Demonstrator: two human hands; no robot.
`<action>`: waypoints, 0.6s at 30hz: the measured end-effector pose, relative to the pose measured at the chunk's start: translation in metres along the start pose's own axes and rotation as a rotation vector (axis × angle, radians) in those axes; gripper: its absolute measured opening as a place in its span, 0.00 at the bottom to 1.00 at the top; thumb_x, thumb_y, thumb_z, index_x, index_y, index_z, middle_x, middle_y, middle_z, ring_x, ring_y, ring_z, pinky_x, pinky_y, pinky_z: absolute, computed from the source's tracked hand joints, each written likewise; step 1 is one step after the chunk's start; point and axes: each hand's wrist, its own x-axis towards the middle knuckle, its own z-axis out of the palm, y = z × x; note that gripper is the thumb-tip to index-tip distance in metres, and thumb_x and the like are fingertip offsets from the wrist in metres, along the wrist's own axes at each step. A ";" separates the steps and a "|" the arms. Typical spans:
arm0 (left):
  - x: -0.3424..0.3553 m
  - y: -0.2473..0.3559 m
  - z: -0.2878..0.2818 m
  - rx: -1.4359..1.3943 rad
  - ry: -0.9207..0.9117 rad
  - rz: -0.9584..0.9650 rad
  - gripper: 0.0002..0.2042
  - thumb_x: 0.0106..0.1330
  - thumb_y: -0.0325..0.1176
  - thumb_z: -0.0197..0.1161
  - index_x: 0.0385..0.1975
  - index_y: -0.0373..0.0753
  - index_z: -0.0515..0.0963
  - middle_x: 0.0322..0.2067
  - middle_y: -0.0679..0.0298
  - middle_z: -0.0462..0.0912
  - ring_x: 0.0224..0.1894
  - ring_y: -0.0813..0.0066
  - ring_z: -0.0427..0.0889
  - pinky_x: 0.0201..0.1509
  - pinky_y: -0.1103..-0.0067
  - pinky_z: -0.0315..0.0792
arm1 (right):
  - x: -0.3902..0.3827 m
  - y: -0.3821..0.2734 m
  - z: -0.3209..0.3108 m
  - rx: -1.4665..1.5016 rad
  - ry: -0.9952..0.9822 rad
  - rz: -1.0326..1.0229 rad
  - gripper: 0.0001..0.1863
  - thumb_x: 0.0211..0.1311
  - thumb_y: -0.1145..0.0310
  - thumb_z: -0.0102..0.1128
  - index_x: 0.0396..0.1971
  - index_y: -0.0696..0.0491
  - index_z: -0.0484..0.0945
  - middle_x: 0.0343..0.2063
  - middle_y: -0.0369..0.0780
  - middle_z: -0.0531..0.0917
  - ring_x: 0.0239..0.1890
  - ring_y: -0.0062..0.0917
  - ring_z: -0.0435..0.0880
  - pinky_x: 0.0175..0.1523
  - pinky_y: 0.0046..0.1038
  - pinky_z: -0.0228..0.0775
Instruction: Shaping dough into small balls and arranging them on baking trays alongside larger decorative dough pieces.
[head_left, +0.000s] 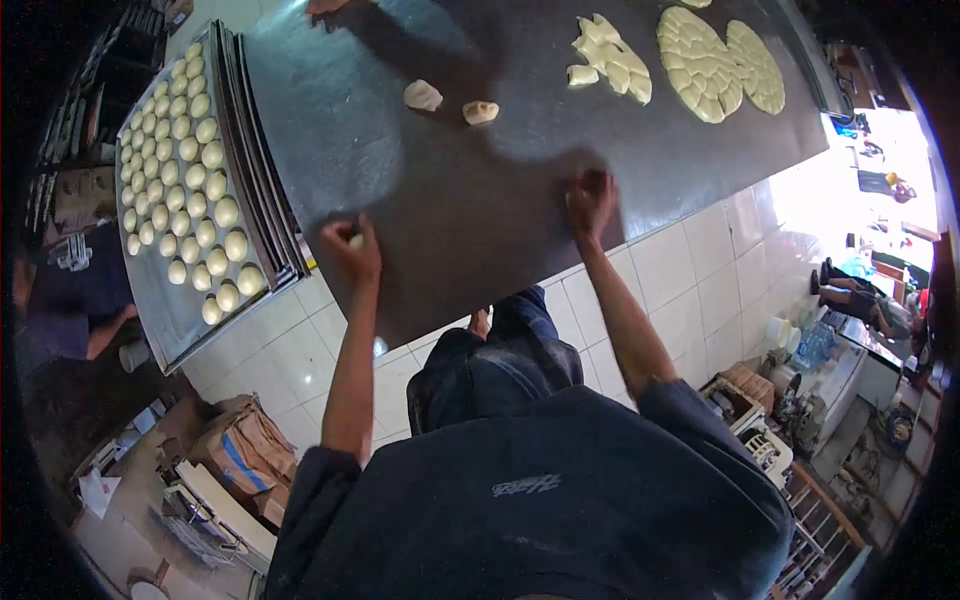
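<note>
My left hand is at the near left edge of the dark metal table, its fingers curled round a small piece of pale dough. Farther right, my right hand is closed low over the tabletop near the front edge, slightly blurred; whatever is under its fingers is hidden. Beyond my hands lie two loose dough lumps. At the far right are flat dough rounds scored into many pieces, and a torn cluster with a small piece beside it.
A metal tray with rows of dough balls stands left of the table, beside several stacked trays. Another person's hand shows at the table's far edge. Another person is at the left. Cardboard lies at lower left.
</note>
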 end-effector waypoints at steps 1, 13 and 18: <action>0.000 0.008 0.001 0.038 0.085 0.090 0.15 0.68 0.40 0.68 0.40 0.37 0.73 0.38 0.54 0.78 0.45 0.58 0.77 0.51 0.63 0.69 | 0.004 -0.010 0.009 0.136 0.025 0.024 0.08 0.60 0.69 0.68 0.36 0.53 0.77 0.35 0.43 0.79 0.42 0.42 0.76 0.53 0.43 0.66; -0.080 0.041 0.008 -0.106 -0.035 -0.024 0.26 0.62 0.36 0.76 0.57 0.36 0.73 0.54 0.52 0.76 0.55 0.57 0.78 0.61 0.67 0.73 | -0.028 -0.048 -0.020 0.304 -0.399 0.128 0.34 0.51 0.71 0.79 0.59 0.54 0.72 0.49 0.43 0.79 0.45 0.29 0.83 0.50 0.28 0.79; -0.050 0.084 0.032 0.150 -0.278 -0.028 0.36 0.60 0.35 0.76 0.67 0.39 0.64 0.62 0.53 0.70 0.67 0.53 0.66 0.69 0.60 0.65 | 0.021 -0.060 -0.015 0.111 -0.752 0.144 0.40 0.50 0.64 0.80 0.63 0.52 0.69 0.56 0.45 0.72 0.50 0.34 0.80 0.54 0.35 0.78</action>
